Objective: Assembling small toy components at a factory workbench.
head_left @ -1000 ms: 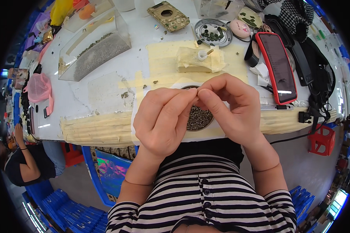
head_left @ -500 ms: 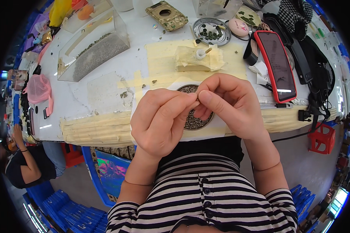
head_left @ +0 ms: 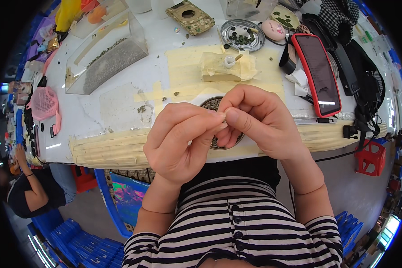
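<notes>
Both my hands meet fingertip to fingertip over a round dish (head_left: pixel 213 103) filled with small grey-brown parts. My left hand (head_left: pixel 176 138) is closed in a pinch, thumb against forefinger. My right hand (head_left: pixel 259 123) pinches too, its fingertips touching those of the left. Whatever lies between the fingertips is too small and too covered to name. The hands hide most of the dish, which rests on a white sheet at the table's near edge. Just beyond them stands a taped block (head_left: pixel 223 71) with a small white cup (head_left: pixel 229 61) and a stick on it.
A clear bin (head_left: pixel 107 67) of tiny grey parts stands far left. A camouflage toy-vehicle hull (head_left: pixel 190 18) and a metal tray (head_left: pixel 254 44) with dark green pieces lie at the back. To the right are a red-cased phone (head_left: pixel 318 76) and black cables. A person (head_left: pixel 35 192) sits at left.
Both hands have shifted slightly left, and the left fingers have spread a little from its thumb. The fingertips still meet. Nothing else has visibly moved.
</notes>
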### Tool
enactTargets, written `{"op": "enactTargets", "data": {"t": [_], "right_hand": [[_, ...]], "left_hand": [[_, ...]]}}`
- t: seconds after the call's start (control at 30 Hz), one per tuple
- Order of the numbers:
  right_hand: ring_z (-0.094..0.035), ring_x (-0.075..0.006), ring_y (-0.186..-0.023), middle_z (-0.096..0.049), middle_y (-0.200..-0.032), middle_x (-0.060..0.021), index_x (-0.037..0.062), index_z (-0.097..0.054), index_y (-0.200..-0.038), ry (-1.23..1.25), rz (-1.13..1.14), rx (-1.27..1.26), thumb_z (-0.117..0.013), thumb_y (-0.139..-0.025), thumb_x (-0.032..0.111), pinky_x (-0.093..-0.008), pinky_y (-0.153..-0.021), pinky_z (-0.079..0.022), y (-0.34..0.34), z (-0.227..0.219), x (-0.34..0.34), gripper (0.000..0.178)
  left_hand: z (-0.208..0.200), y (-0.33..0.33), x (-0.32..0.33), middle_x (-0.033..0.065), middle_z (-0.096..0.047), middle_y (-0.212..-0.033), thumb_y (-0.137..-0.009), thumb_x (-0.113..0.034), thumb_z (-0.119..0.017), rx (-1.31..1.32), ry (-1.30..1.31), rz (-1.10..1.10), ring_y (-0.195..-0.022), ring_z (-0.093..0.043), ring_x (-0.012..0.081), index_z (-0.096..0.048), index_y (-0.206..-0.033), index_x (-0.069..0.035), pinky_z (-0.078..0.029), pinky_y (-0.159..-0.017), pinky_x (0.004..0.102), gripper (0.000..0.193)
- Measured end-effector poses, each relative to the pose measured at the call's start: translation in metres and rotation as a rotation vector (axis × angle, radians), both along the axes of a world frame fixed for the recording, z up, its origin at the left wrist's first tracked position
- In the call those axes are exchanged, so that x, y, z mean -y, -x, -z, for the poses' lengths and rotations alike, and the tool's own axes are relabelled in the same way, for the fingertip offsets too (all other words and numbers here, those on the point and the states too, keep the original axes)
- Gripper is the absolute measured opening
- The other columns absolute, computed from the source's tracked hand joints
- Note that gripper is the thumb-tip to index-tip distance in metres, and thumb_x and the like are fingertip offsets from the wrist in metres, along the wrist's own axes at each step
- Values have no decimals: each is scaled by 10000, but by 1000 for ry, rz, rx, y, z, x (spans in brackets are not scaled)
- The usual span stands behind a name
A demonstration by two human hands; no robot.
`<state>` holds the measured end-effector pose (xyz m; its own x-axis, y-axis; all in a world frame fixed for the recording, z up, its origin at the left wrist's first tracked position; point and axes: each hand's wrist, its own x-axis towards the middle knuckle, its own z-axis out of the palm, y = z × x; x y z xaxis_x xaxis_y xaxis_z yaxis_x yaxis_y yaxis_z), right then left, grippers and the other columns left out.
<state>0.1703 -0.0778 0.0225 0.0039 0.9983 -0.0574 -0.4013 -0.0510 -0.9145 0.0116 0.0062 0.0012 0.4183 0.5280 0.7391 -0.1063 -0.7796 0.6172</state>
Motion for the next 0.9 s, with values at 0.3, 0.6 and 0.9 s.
{"op": "enactTargets", "data": {"t": [0.3,0.6,0.9], "right_hand": [[-654,-88,-734,-682,-839,-48,-18,-612,-993,-61,134,52,-624,-969,104,-220,-670,-541,3,4,3,125],[-632,-63,-656,-669,-762,-47,-35,-650,-875,-434,526,964,-697,-879,27,-211,-583,-513,11,12,-3,78],[-655,-87,-731,-649,-838,-44,-20,-591,-976,-12,266,278,-581,-988,90,-209,-656,-538,10,2,2,110]], "left_hand": [[1,-4,-1,89,-662,-863,-726,43,-781,-37,-148,-82,-730,-631,215,-712,-950,8,-513,-616,294,237],[6,-10,-2,96,-647,-828,-711,56,-771,-141,-232,-199,-703,-624,231,-708,-962,23,-501,-584,307,260],[1,-6,-4,90,-650,-821,-756,27,-772,-97,-116,-106,-695,-619,209,-708,-929,4,-495,-592,287,185]]}}
